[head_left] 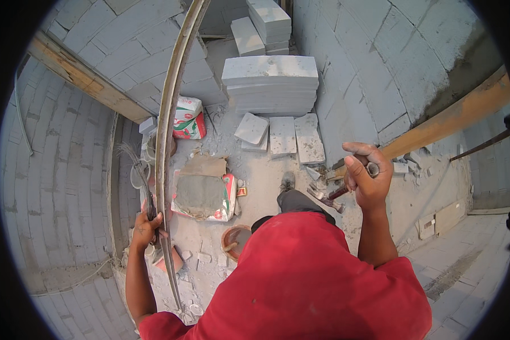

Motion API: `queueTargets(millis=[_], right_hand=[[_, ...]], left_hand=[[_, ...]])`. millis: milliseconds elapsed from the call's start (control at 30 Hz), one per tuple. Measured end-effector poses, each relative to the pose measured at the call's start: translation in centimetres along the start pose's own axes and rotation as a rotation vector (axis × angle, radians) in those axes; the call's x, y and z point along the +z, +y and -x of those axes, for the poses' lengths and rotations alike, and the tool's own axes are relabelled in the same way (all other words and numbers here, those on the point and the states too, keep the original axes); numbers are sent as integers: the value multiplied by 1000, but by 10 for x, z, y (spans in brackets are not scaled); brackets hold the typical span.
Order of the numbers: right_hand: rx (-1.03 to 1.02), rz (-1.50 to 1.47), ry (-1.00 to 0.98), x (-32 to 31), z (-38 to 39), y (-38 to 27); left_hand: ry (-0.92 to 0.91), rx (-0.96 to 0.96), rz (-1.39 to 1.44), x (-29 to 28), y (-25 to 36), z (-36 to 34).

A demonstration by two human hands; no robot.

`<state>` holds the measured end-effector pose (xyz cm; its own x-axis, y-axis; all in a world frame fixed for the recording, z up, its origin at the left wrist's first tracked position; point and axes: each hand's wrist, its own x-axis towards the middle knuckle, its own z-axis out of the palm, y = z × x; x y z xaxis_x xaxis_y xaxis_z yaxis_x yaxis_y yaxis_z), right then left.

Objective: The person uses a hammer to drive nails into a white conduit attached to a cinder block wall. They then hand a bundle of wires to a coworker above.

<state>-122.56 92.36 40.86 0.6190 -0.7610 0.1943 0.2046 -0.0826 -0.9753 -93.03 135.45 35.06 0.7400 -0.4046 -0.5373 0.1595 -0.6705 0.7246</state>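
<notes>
Between block walls (368,73), hammer (339,193) in right hand (370,174)

The person's bare left hand (145,229) is out at the left side, thumb upward and seemingly closed in a grip, though its fingers are too hidden to be sure of their curl. The left forearm (139,280) rises almost straight from a bent elbow. The bare, dusty right hand (374,175) is raised higher, lower fingers curled in, index finger and thumb pointing inward, above an upright right forearm (375,232) and bent elbow.
</notes>
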Motion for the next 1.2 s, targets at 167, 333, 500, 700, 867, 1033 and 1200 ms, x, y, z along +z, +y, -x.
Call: queueTargets(millis=[167,333,500,700,867,1033,1200], right_hand=[[24,67,109,-25,-50,24],[-52,127,217,-54,-98,45],[-78,182,253,-73,-131,57],[10,198,305,-74,-163,72],[82,103,328,-66,-209,89],[56,94,304,-54,-285,114],[-16,140,275,-37,-398,127]], left_hand=[[11,-19,93,57,58,-62],[-37,-57,66,101,129,-106],[-272,-22,152,134,192,-141],[-448,120,-9,158,248,-181],[-436,176,-53,166,274,-222],[-477,189,20,169,301,-271],[-486,183,-51,154,358,-350]])
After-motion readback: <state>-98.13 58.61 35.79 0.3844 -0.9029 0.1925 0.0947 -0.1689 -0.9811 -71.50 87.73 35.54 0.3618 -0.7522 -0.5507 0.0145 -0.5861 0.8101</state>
